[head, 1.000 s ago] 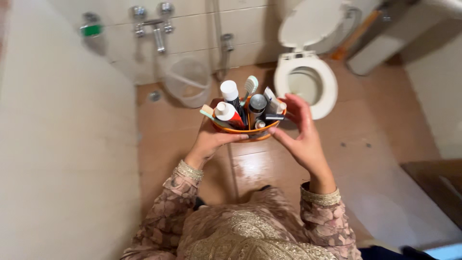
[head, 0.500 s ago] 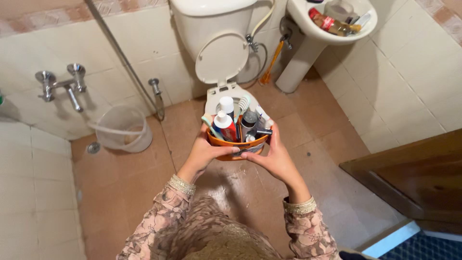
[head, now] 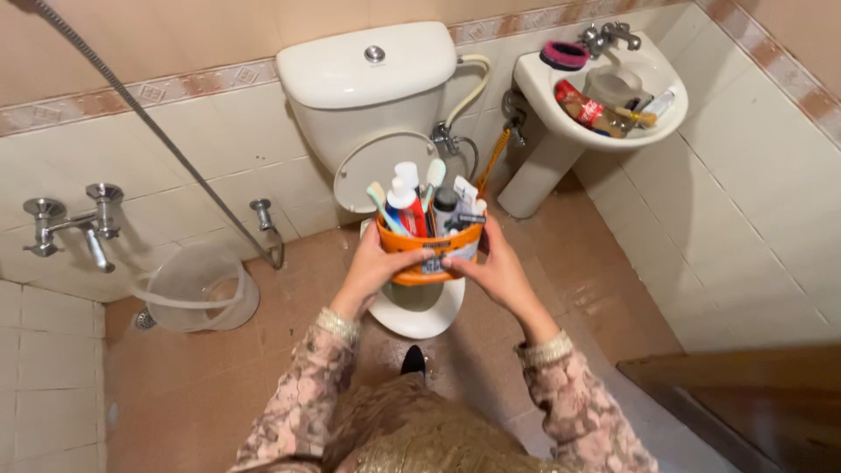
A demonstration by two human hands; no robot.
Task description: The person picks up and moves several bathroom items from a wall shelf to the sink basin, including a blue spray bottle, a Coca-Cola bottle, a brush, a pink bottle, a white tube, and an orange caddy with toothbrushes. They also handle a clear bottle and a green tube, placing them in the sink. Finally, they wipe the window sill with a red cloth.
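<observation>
1. Held an orange cup in both hands, out in front of the chest and above the toilet bowl.
2. Wrapped the left hand around the cup's left side, fingers curled behind it, thumb pressed across the front.
3. Wrapped the right hand around the right side, thumb on the front close to the left thumb, fingers closed against the wall of the cup.
4. Stood upright in the cup: a white-capped red tube, a toothbrush with a pale green head, a second toothbrush leaning out to the left, a dark tube and a white tube at the right.
5. Packed close together, most of them rising above the rim; could not tell what lay lower in the cup.
6. Stood behind the cup: a white toilet with its lid raised against the cistern.
7. Hung to the right of the cistern: a white basin on a pedestal, holding a red bottle and a few other small items, with a tap at its back edge.
8. Sat on the brown tiled floor at the left: a clear bucket, below a wall tap.
9. Ran slantwise across the tiled wall: a shower hose.
10. Showed at the lower right: a wooden door.
11. Covered both arms: patterned pink sleeves with gold cuffs.
</observation>
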